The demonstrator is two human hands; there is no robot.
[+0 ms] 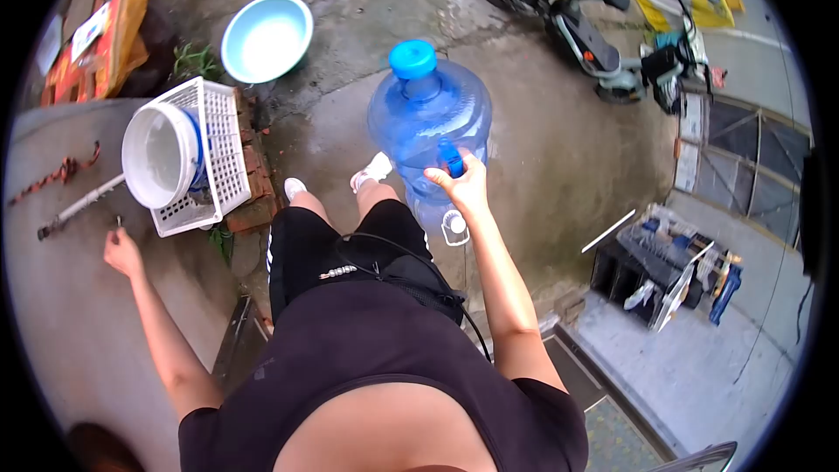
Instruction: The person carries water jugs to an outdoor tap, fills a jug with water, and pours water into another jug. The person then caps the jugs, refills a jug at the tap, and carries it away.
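Note:
A large clear-blue water jug (428, 114) with a bright blue cap (412, 59) hangs upright in front of my legs. My right hand (461, 182) is closed around the blue handle (450, 157) on its side. A white spout or tap-like piece (454, 227) shows at the jug's lower end, close to my wrist. Out to the left, my left hand (124, 252) is raised near the wall, its fingers pinched together at a tiny dark object too small to name. Beside that hand runs a pale pipe (83, 205).
A white bucket (160, 156) sits in a white plastic basket (224, 144) on bricks at left. Farther off lies a light-blue basin (267, 38). An electric scooter (603, 44) stands at the upper right, with a dark rack of odds and ends (651, 262) below.

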